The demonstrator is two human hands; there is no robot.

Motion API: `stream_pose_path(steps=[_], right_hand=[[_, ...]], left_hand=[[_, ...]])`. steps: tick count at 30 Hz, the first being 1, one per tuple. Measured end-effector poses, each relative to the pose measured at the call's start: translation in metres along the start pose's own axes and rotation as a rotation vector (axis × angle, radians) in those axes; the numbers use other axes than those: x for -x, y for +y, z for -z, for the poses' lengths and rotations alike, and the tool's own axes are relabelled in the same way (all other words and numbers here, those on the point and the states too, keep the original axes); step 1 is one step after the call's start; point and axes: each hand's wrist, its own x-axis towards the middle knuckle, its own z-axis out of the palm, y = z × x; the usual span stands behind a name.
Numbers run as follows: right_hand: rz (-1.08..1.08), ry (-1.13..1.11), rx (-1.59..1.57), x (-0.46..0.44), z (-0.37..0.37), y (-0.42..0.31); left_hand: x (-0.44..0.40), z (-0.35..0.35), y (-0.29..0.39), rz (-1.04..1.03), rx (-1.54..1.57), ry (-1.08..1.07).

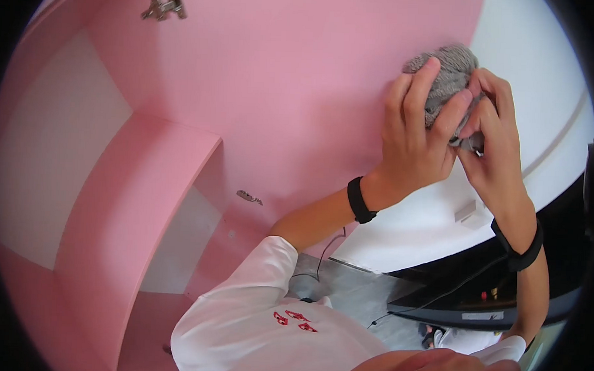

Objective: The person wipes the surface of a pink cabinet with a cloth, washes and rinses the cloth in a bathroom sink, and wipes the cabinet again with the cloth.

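Observation:
A bunched grey cloth (456, 62) sits at the upper right, near the edge where the pink panel (301, 74) meets a white surface (524, 56). My left hand (413, 134) is wrapped around the cloth's left and lower side, fingers curled over it. On the other side, my right hand (495, 130) grips the cloth with bent fingers, close against the left hand. Part of the cloth is hidden behind the fingers. Both wrists wear black bands.
A pink shelf (147, 180) juts out at the left inside the cabinet. Metal hinges (164, 5) are fixed on the pink panel, one at the top and one lower (249, 197). Below right lie a dark glossy surface (483, 290) and a thin cable (437, 298).

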Motion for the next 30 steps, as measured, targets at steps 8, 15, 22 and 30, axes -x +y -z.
stream_pose_path(steps=[8,15,22,30], right_hand=[[0.051,-0.191,-0.163,-0.053,-0.039,-0.034],[0.231,-0.209,-0.243,-0.163,-0.148,-0.078],[0.413,-0.118,-0.516,-0.219,-0.236,-0.109],[0.223,0.024,-0.26,-0.174,-0.231,-0.14]], left_hand=[[-0.007,0.061,-0.041,0.109,-0.079,-0.002],[-0.037,0.143,-0.169,0.136,-0.183,0.049],[-0.036,0.182,-0.227,0.277,-0.284,0.148],[-0.027,0.184,-0.185,0.571,-0.009,0.153]])
